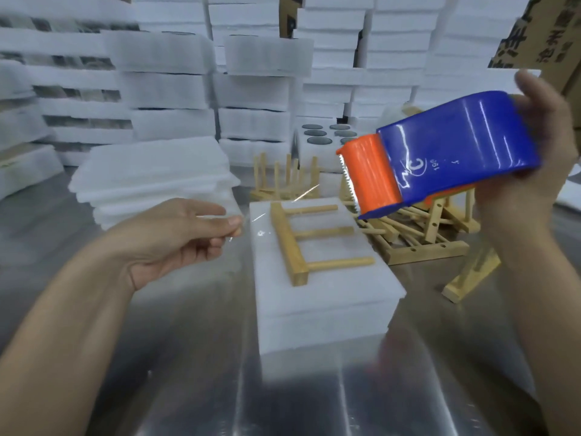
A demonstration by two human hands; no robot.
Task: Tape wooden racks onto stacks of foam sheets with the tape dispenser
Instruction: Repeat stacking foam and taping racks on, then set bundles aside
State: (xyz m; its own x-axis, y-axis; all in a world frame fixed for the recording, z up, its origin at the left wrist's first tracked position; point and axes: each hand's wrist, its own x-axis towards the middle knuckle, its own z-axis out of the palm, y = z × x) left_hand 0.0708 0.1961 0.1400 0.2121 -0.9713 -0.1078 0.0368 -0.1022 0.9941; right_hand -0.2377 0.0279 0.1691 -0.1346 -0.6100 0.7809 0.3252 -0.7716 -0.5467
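**Head view: tape drawn out over a rack on foam**

A strip of clear tape is pinched between the thumb and forefinger of the left hand. The other fingers are curled loosely beneath. The hand is held above the desk, just left of a stack of foam sheets. The tape can be traced only by its glints, which run up and to the right toward the tape dispenser.

The dispenser's blue rear end is gripped by the right hand, with the thumb raised above it and the other fingers wrapped underneath. It is held in the air, tilted, with its orange nose and toothed blade pointed down and left. It is above the far right corner of the foam stack and not touching it.

A wooden rack is laid flat on top of the stack, its long bar to the left and three pegs pointing right. Whether any tape is stuck to it cannot be told.

A heap of racks is piled on the desk to the right of the stack. One upright rack is set behind it. Loose foam sheets are stacked on the desk's far left, and a foam block with round holes is seen behind the upright rack. The background is filled by foam stacks and, at upper right, a cardboard box.
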